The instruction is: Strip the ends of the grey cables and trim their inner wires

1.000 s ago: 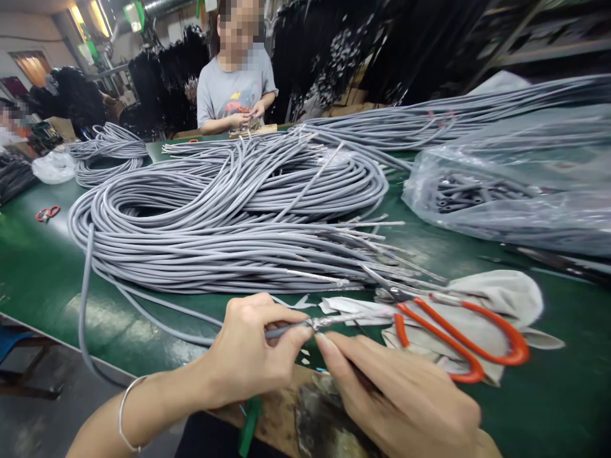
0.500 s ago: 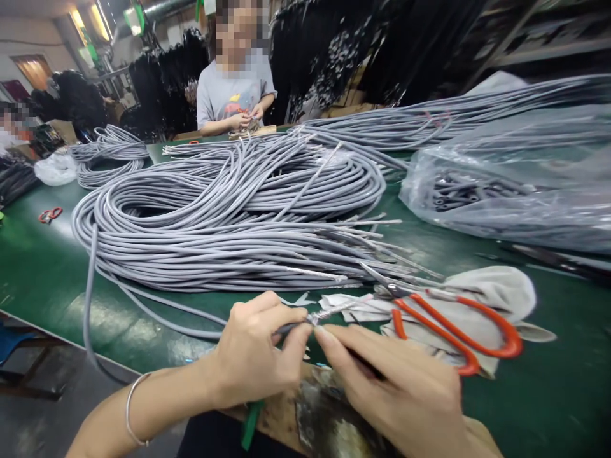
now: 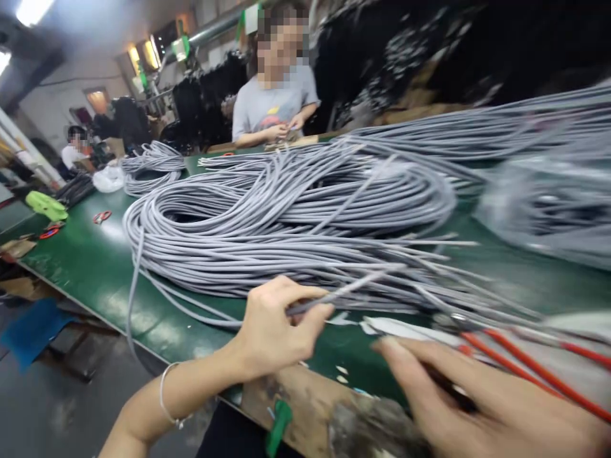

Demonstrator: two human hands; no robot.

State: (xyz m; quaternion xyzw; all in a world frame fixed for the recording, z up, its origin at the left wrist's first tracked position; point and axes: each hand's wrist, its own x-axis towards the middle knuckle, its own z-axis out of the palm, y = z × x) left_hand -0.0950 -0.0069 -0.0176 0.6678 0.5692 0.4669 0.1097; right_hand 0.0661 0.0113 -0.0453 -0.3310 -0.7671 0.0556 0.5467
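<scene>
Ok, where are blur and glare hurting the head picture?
Head view: right hand and plastic bag smeared by blur, left hand and the gray cable it holds somewhat clearer; head view: pale glare patches on the green tabletop, left of the left hand; head view: ceiling lamp blown out at top left.

The right hand [image 3: 496, 404] had moved away from the left hand [image 3: 284, 321], opening a gap where their fingertips had met at the stripped end of a gray cable [image 3: 360, 285]. That end now slanted more steeply upward. The view had swung left, bringing in a lime-green item [image 3: 46, 206] and red-handled scissors [image 3: 51, 231] beside it, while the large orange-handled scissors [image 3: 522, 357] ran partly out of frame.
</scene>
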